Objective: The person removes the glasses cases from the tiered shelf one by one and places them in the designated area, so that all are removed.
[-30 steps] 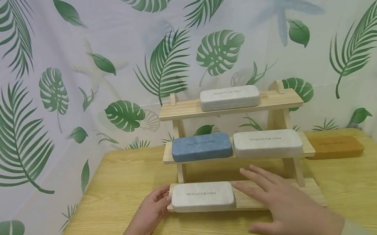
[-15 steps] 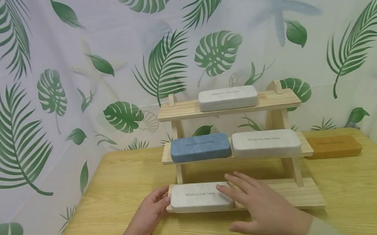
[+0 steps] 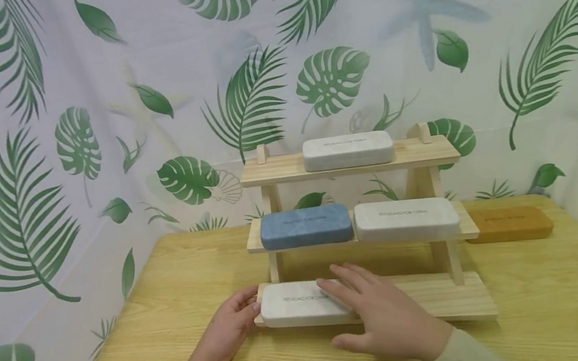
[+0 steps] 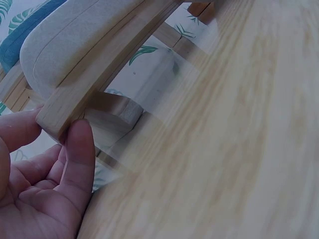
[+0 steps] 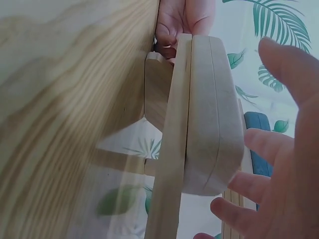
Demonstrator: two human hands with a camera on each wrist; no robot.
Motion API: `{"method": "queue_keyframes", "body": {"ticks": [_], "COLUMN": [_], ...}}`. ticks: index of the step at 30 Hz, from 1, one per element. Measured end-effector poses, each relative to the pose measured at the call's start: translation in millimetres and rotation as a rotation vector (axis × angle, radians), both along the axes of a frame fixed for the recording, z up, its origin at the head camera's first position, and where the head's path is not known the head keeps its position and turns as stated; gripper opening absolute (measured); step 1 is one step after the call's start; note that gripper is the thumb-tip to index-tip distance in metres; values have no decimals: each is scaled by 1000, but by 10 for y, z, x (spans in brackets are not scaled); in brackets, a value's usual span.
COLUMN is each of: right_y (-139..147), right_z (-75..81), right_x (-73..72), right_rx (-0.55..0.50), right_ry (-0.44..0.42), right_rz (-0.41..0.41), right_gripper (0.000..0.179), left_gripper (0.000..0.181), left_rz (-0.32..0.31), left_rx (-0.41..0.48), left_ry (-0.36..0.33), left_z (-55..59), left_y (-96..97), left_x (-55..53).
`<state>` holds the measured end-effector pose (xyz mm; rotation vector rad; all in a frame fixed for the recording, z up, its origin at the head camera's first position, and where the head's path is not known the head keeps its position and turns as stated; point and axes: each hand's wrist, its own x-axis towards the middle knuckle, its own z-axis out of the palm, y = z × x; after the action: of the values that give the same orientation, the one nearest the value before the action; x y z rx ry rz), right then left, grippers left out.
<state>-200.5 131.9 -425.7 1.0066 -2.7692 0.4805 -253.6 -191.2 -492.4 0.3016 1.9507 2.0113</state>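
A three-tier wooden stand (image 3: 444, 297) stands on the table. On its lowest board, at the left, lies a white glasses case (image 3: 298, 305) printed with dark lettering. My left hand (image 3: 227, 330) pinches the left end of that board; the left wrist view shows thumb and finger (image 4: 79, 149) at the board's tip. Over the right part of this case, my right hand (image 3: 388, 314) is spread with fingers extended. In the right wrist view its fingertips are right at the case's side (image 5: 212, 119).
The middle tier bears a blue case (image 3: 305, 227) and a white case (image 3: 406, 219). Another white case (image 3: 348, 151) lies on the top tier. An orange case (image 3: 511, 224) is on the table behind the stand's right side. A leaf-patterned cloth (image 3: 110, 131) hangs behind.
My right hand has moved left, from the right end of the lowest white case to over its right part. My left hand keeps its grip on the board. The cases have not moved.
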Motion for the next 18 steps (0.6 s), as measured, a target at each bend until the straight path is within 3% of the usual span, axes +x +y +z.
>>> {"method": "queue_keyframes", "body": {"ticks": [18], "right_y": [-242], "right_z": [-37], "right_x": [-133], "right_rx": [13], "right_ry": [-79], "right_rz": [4], "right_gripper": [90], "left_gripper": [56], "left_rz": [-2], "left_rx": [3], "left_ry": [-2], "left_z": [-22], "left_y": [-4], "left_x": [-4]}}
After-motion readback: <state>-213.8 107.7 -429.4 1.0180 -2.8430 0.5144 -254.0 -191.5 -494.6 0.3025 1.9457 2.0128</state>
